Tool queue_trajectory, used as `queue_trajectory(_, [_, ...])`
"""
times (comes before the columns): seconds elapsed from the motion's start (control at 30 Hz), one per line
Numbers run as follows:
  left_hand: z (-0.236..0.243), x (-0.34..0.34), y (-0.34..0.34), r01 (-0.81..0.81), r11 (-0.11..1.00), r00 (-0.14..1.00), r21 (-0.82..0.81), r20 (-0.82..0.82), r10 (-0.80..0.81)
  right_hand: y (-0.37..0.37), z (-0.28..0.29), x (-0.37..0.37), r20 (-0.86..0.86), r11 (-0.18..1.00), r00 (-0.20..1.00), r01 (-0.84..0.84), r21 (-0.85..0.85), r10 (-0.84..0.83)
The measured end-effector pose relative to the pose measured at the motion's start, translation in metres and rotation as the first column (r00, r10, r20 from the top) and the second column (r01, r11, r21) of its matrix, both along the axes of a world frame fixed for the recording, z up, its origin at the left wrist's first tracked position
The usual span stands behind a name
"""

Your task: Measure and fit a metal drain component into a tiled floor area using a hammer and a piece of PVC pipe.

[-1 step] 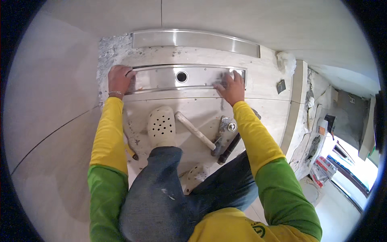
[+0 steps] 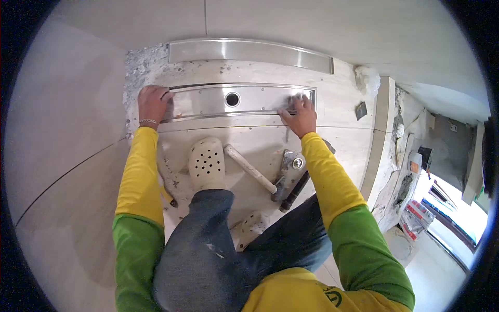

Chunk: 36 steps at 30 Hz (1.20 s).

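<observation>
A long, shallow stainless steel drain channel (image 2: 208,102) with a round outlet hole (image 2: 232,100) lies across the tiled floor in front of me. My left hand (image 2: 153,106) is closed around its left end, fingers over the rim. Near the right end, my right hand (image 2: 300,117) has its thumb by the near rim and bent fingers on the metal; its fingertips are slightly blurred. Beyond the channel rests a matching narrow steel cover (image 2: 249,51), touched by neither hand. A dark gap shows along part of the channel's far edge.
Between me and the channel lie a hammer with a pale handle (image 2: 250,168), a dark-handled tool (image 2: 294,191) and a yellow-handled tool (image 2: 169,196). My white clog (image 2: 207,162) stands close by. At right are a crumpled plastic bag (image 2: 368,80) and a raised tiled ledge (image 2: 378,127).
The view has shifted very slightly. Both hands stay on the drain channel, and the right hand sits a touch closer to its right end.
</observation>
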<state>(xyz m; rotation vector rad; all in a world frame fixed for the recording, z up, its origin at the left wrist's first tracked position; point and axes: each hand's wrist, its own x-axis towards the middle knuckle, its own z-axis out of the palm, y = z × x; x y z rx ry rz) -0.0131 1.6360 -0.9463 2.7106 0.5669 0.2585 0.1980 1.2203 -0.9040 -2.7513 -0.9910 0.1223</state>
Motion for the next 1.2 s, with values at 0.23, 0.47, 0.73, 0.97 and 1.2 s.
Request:
queue_trajectory(0.23, [-0.005,0.002,-0.016,0.119,0.947,0.986,0.298,0.073,-0.147,-0.041,-0.021,-0.01,0.127,0.998,0.991,0.041,-0.044,-0.035])
queue_trajectory(0.47, [-0.026,-0.007,-0.003,0.116,0.935,0.993,0.336,-0.065,-0.1,-0.034,-0.016,-0.012,-0.056,0.993,0.992,0.118,0.014,-0.117])
queue_trajectory(0.73, [-0.019,0.007,0.002,0.199,0.916,0.972,0.348,-0.188,-0.14,-0.039,-0.03,-0.001,-0.107,0.975,0.971,0.218,0.051,-0.212])
queue_trajectory(0.97, [-0.014,0.006,0.002,0.183,0.918,0.982,0.352,-0.106,-0.155,-0.038,-0.033,-0.003,-0.066,0.985,0.986,0.155,0.07,-0.151])
queue_trajectory(1.2, [-0.012,0.009,-0.006,0.139,0.956,0.99,0.259,-0.054,-0.129,-0.04,-0.029,0.005,-0.069,0.996,0.993,0.093,-0.014,-0.094])
